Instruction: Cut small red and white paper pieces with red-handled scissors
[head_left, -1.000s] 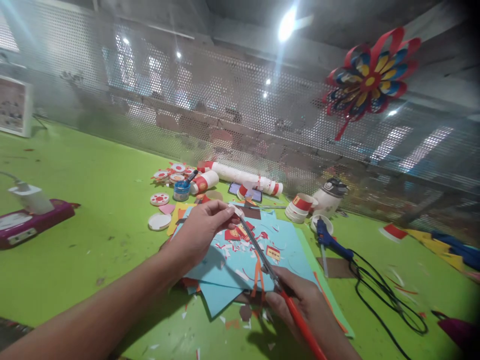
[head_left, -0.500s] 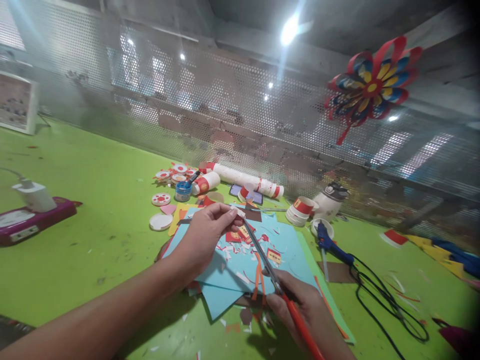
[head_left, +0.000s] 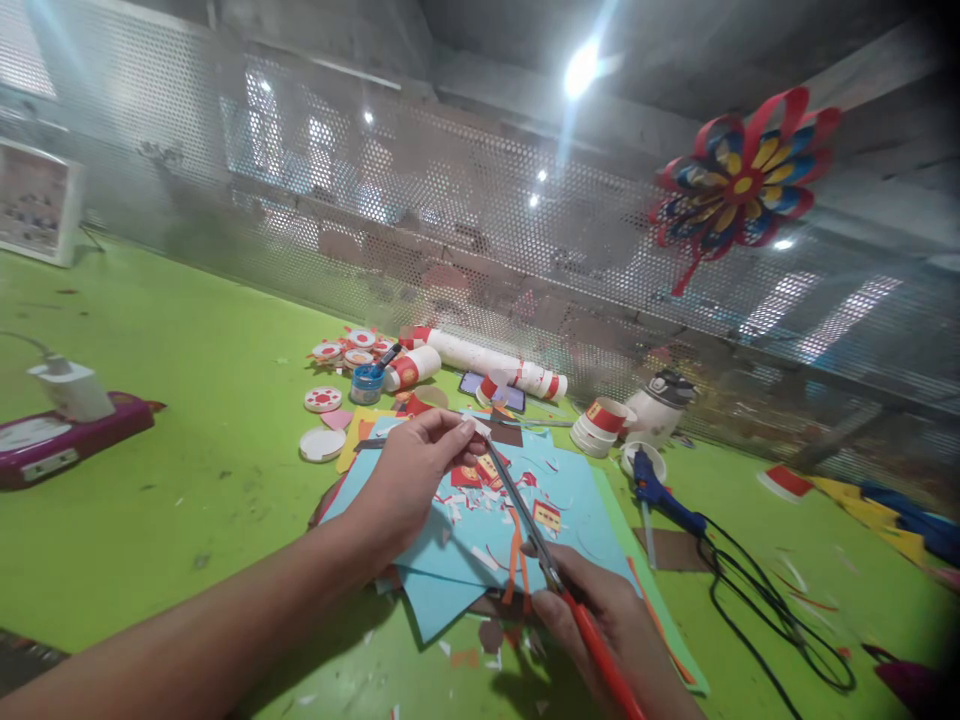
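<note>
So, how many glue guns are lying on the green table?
1. The blue glue gun lies right of the light blue paper sheets, its black cord trailing right. Others may be hidden under the clutter.

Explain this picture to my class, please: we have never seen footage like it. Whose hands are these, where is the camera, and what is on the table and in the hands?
There is no machine here. A person wears a camera on the head, looking forward and down, so both bare arms reach in from below. The left hand pinches a small white scrap of paper. The right hand holds red-handled scissors, their tips at that scrap. Beneath lie blue paper sheets strewn with cuttings, on a green table. Farther back are paper cups, a blue glue gun with a black cord, and a small paint pot. A paper flower hangs on the mesh wall.
</note>
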